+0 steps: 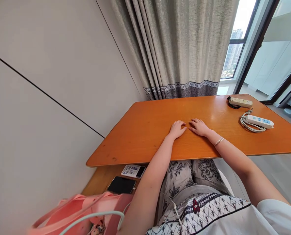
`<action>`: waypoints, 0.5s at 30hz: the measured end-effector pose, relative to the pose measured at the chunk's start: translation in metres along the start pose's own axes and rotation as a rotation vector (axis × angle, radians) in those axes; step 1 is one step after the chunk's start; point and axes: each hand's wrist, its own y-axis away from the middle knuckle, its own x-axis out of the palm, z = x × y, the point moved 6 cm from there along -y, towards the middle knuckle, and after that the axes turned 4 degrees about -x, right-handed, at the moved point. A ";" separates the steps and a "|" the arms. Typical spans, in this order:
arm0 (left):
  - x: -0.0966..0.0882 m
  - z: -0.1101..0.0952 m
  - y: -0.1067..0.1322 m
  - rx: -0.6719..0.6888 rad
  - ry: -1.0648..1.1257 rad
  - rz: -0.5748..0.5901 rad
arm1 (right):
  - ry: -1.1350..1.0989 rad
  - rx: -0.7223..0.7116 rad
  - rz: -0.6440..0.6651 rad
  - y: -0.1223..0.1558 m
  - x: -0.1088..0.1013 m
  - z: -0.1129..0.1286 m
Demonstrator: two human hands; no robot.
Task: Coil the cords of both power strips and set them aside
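My left hand [178, 129] rests on the orange-brown wooden table [140, 130], palm down, fingers loosely bent and slightly apart. Just to its right, my right hand [198, 127] lies on the same tabletop with its fingers spread a little. A small gap separates the two hands, and neither holds anything. Over on the right side of the table are two power strips. The white power strip [260, 121] has blue sockets and a coiled pale cord beside it. Behind it sits a cream power strip [241, 102] with a black cord.
Below the table's left edge, a black phone [121, 185] and a white printed case or power bank [133, 171] lie on a lower wooden surface. A pink bag [86, 209] stands at the lower left. Curtains [184, 49] hang behind the table; a wall [49, 147] borders its left.
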 end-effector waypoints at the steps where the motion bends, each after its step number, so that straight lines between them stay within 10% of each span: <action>1: 0.000 0.000 0.000 0.001 -0.001 0.001 | -0.002 -0.001 0.000 0.000 0.000 0.000; 15: -0.002 -0.003 0.002 -0.005 -0.012 0.016 | -0.010 -0.030 -0.011 -0.002 0.005 -0.006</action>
